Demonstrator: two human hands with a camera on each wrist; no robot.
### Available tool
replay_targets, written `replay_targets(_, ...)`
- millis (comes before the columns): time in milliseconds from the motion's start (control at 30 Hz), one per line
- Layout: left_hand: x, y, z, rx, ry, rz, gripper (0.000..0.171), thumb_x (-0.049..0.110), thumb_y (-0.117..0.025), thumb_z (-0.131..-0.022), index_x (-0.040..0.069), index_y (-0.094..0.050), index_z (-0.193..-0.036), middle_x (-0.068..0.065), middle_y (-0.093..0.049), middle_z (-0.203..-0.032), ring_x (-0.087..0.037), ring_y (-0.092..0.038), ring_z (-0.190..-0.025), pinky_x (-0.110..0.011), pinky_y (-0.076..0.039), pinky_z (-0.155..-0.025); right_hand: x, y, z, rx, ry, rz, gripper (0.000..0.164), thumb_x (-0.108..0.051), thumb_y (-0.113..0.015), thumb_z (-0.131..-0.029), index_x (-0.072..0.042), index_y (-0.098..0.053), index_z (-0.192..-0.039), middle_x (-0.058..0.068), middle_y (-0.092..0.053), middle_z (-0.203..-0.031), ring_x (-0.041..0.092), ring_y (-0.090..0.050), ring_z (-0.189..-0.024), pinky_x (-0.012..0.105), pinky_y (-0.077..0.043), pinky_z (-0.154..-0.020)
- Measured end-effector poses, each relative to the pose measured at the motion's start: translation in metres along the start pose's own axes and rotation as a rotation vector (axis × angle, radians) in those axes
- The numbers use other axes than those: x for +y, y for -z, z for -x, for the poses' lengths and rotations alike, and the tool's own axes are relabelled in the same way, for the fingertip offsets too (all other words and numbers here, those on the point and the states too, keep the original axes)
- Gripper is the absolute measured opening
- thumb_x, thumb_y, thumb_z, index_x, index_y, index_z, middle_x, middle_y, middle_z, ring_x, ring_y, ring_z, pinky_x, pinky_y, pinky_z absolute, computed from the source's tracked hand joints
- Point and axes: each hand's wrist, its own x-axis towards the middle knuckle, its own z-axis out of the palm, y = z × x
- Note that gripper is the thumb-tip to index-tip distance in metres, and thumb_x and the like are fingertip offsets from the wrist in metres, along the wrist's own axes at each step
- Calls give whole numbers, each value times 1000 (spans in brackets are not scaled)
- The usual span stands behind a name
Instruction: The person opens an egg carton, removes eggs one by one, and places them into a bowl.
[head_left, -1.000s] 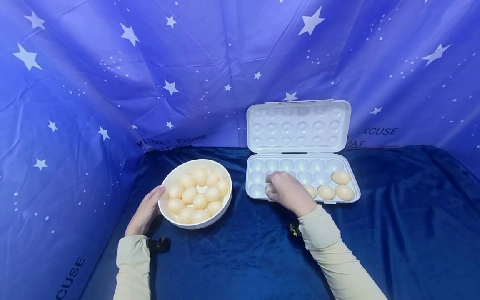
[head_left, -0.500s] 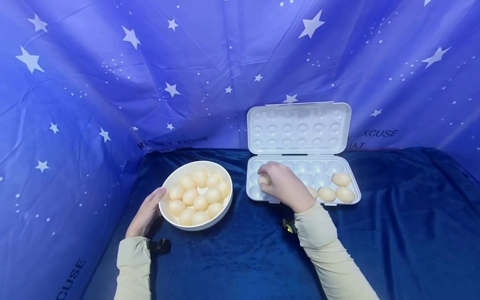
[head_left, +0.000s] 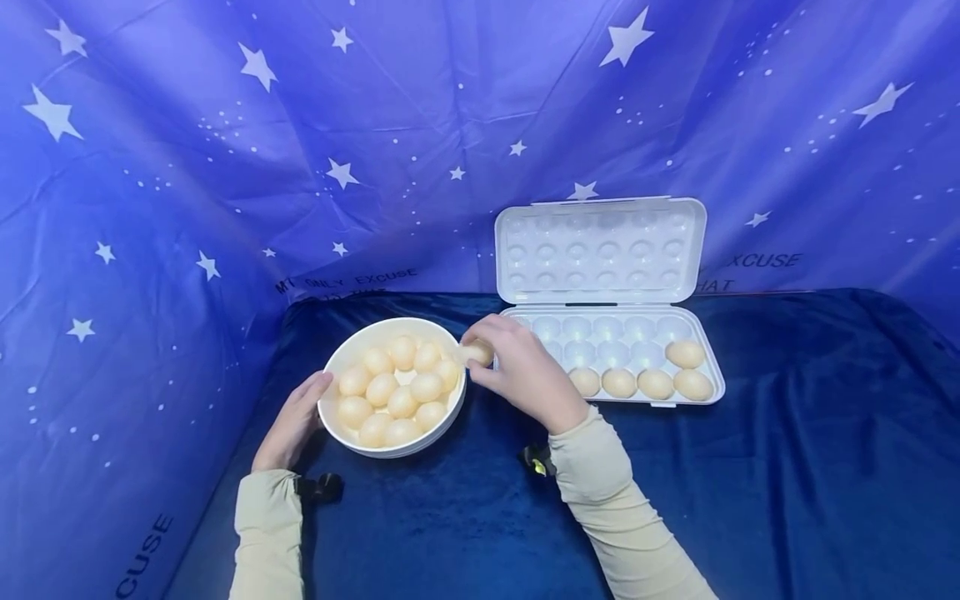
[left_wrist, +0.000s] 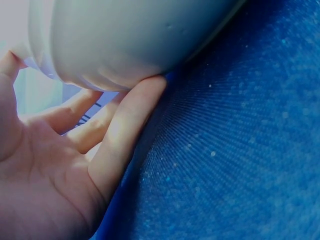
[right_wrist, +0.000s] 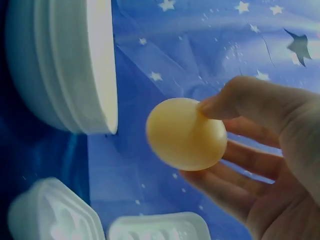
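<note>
A white bowl (head_left: pixel 330 421) with several light-brown eggs (head_left: pixel 381 389) stands left of centre. My left hand (head_left: pixel 292 421) holds its left side, thumb at the rim; in the left wrist view the fingers (left_wrist: pixel 127 130) press against the bowl's outer wall. Just off the bowl's right rim, my right hand (head_left: pixel 525 371) pinches one egg (right_wrist: pixel 186 134) between thumb and fingertips, above the table. Behind that hand lies an open white egg carton (head_left: pixel 712 392), with several eggs (head_left: pixel 656 384) in its front row and one (head_left: pixel 685 354) in the middle row at the right end.
The carton's lid (head_left: pixel 600 292) stands upright at the back, near a blue star-printed curtain (head_left: pixel 420 125). Dark blue cloth (head_left: pixel 435 533) covers the table. The right hand hides the carton's front left corner.
My right hand has moved left from the carton to the bowl's right rim, bringing the egg along. The left hand and bowl have stayed in place.
</note>
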Motion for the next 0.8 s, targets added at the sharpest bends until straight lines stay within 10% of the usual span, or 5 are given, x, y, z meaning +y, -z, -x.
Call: replay_targets(800, 0, -1, 1, -19, -19, 29, 57, 42, -38, -107, -2, -34, -143, 16, -62, -106, -1, -63, -98, -23, -54, -82, -5, -56, 3, -233, 185, 123, 20, -6, -59, -95, -7, -72, -110, 4, -70, -115, 19, -61, -114, 32, -48, -100)
